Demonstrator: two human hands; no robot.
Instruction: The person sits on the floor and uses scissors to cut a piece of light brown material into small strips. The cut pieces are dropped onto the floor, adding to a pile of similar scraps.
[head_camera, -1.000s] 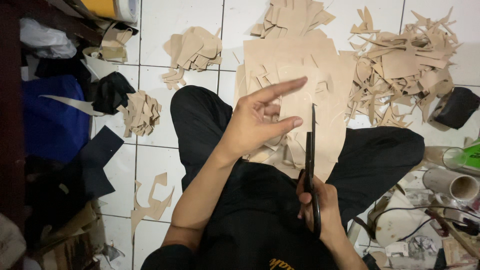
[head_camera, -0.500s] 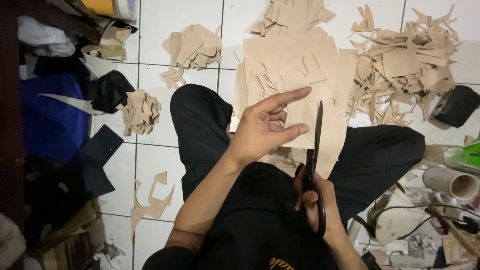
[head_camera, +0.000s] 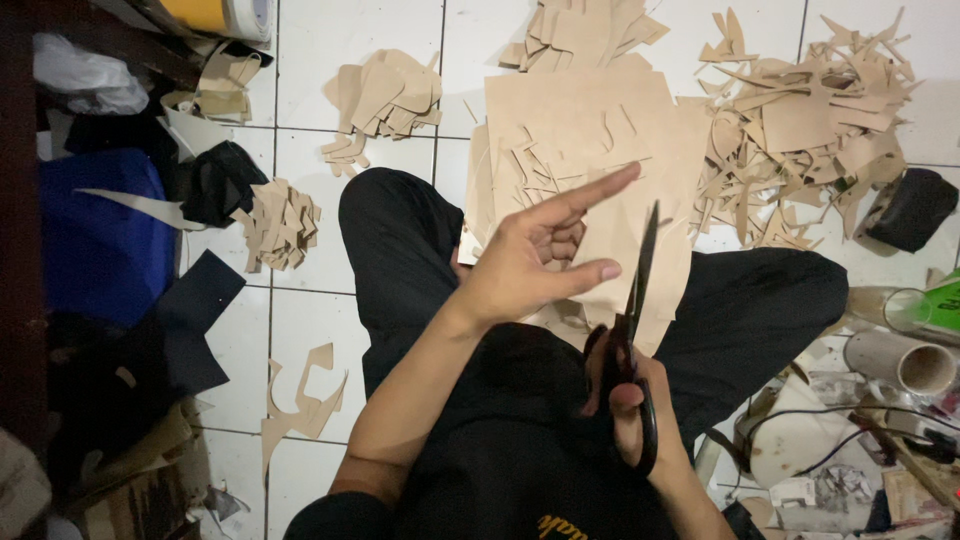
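Observation:
I sit cross-legged in black clothes on a white tiled floor. A large tan sheet (head_camera: 590, 110) with cut slots lies from the floor onto my lap. My left hand (head_camera: 540, 255) is over the sheet, index finger and thumb stretched out and the other fingers curled into it. My right hand (head_camera: 630, 410) grips the handles of black scissors (head_camera: 635, 310). Their blades point away from me, just right of my left thumb, along the sheet's lower right part.
Piles of tan offcuts lie at the top centre (head_camera: 585, 30), at the top right (head_camera: 800, 120), at the upper left (head_camera: 385, 100) and left of my knee (head_camera: 280, 225). Dark fabric and a blue bag (head_camera: 95, 240) fill the left. Tubes (head_camera: 900, 360), cables and clutter are at the right.
The scissors' blades have tilted slightly to the right. My left hand has shifted a little to the right over the sheet.

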